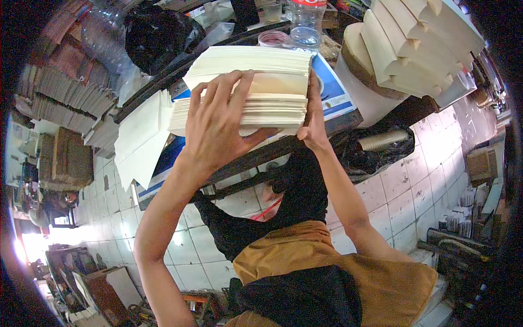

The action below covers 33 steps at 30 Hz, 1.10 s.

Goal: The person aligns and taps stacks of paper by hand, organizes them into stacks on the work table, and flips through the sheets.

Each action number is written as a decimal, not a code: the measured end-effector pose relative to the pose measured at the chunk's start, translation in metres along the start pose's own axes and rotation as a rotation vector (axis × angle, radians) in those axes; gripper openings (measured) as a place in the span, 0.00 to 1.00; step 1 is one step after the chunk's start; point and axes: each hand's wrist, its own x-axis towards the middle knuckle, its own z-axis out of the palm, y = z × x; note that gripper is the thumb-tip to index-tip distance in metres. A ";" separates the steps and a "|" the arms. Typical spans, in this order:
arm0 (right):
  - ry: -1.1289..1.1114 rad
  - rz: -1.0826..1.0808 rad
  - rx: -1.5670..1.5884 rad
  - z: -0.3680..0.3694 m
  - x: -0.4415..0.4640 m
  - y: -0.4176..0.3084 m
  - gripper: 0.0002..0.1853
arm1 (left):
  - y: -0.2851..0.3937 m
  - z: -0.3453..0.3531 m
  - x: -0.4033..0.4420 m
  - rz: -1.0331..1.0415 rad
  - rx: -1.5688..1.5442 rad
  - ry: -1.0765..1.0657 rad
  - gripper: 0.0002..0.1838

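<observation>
A thick stack of cream paper sheets [275,109] sits on the work table, its layered edges facing me. My left hand [215,120] grips it at the front left, fingers spread over the top and thumb along the front edge. My right hand [313,117] is pressed upright against the right side, thumb at the near corner, with most of its fingers hidden. Another pile of cream paper [245,61] lies just behind, against the held stack. Left of my left hand, loose white sheets [143,139] hang over the table edge. A blue-and-white printed sheet [335,92] lies beneath the paper.
At the back stand a plastic bottle [308,24] and a black plastic bag [155,35]. Folded paper bundles [408,46] rise on a round support at the right. Paper stacks [65,90] fill the left side. Below the table's right end sits a black bag [376,155] on the tiled floor.
</observation>
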 end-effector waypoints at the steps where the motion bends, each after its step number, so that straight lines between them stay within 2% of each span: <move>1: -0.003 -0.006 -0.021 -0.001 0.000 0.001 0.83 | 0.000 0.000 0.001 -0.001 -0.012 -0.015 0.46; 5: -0.001 0.021 0.026 0.001 -0.001 0.000 0.83 | 0.000 -0.004 0.003 -0.005 -0.003 -0.047 0.47; 11: -0.001 0.029 0.056 0.003 -0.001 -0.003 0.83 | -0.003 -0.001 0.005 -0.052 -0.058 -0.075 0.43; 20: -0.009 0.015 0.021 0.001 0.000 0.001 0.82 | -0.002 0.000 0.006 -0.026 -0.021 0.011 0.41; 26: -0.004 -0.009 -0.026 -0.002 0.001 0.003 0.82 | -0.004 0.000 0.000 -0.092 -0.111 -0.118 0.38; 29: -0.001 0.009 0.002 0.002 -0.001 -0.003 0.82 | -0.009 0.004 -0.006 -0.001 0.025 -0.111 0.40; 32: 0.004 0.031 0.049 0.005 -0.001 -0.006 0.82 | -0.005 0.002 0.002 -0.008 -0.044 0.050 0.41; 33: 0.003 0.027 0.046 0.004 -0.001 -0.005 0.82 | -0.004 0.001 0.003 -0.013 -0.017 0.021 0.41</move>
